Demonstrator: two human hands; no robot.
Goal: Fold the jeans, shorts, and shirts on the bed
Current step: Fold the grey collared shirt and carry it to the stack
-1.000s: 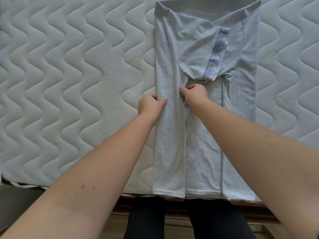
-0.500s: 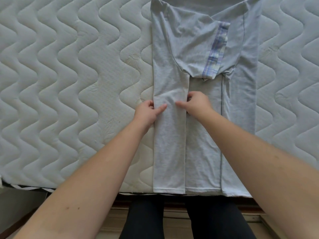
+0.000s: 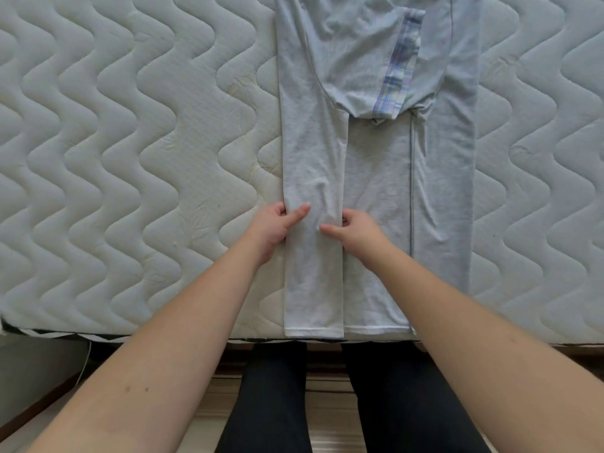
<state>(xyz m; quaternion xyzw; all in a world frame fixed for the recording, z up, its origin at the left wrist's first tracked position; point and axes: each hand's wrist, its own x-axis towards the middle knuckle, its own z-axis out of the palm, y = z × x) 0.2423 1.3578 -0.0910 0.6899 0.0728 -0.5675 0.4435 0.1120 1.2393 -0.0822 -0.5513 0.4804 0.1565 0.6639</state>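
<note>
Mattress [image 3: 130, 158]: white, quilted, under everything. Shirt [image 3: 376, 191]: grey, lying lengthwise on the mattress, both sides folded inward, hem at the near edge, plaid strip [image 3: 397, 70] up top. My left hand [image 3: 273, 228]: pinching the left flap's outer edge, thumb on top, lower down the flap than a second ago. My right hand [image 3: 354, 228]: pinching the flap's inner edge, likewise nearer the hem.

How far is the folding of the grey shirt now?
Done: both sides of the grey shirt are folded inward, sleeve with plaid cuff on top. In hand: left hand and right hand pinch the left flap. Left: folding it crosswise. No jeans or shorts are visible.
</note>
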